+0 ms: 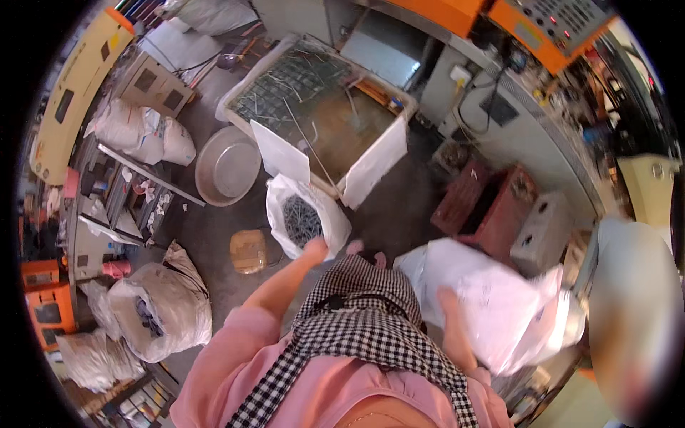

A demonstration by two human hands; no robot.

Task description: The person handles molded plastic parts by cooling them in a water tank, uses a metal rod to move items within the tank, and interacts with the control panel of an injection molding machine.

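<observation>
My left hand point(315, 250) is closed on the near rim of an upright white sack point(335, 220). Inside the sack's open mouth lie many thin grey pieces point(303, 220); their exact kind is too small to make out. My right hand point(448, 298) is at the left side of a large, bulging white sack point(477, 285). That hand is smeared by motion, so how its fingers are set does not show. Just beyond the first sack stands a big tub point(325, 182) of murky water, with white boards point(378, 165) leaning along its near edges.
A round metal basin point(227, 171) and a taped brown bundle point(247, 251) sit on the floor to the left. Another open sack point(171, 303) stands at lower left. Red crates point(499, 207) and a grey box point(542, 227) are on the right. Orange-trimmed machines point(528, 32) line the back.
</observation>
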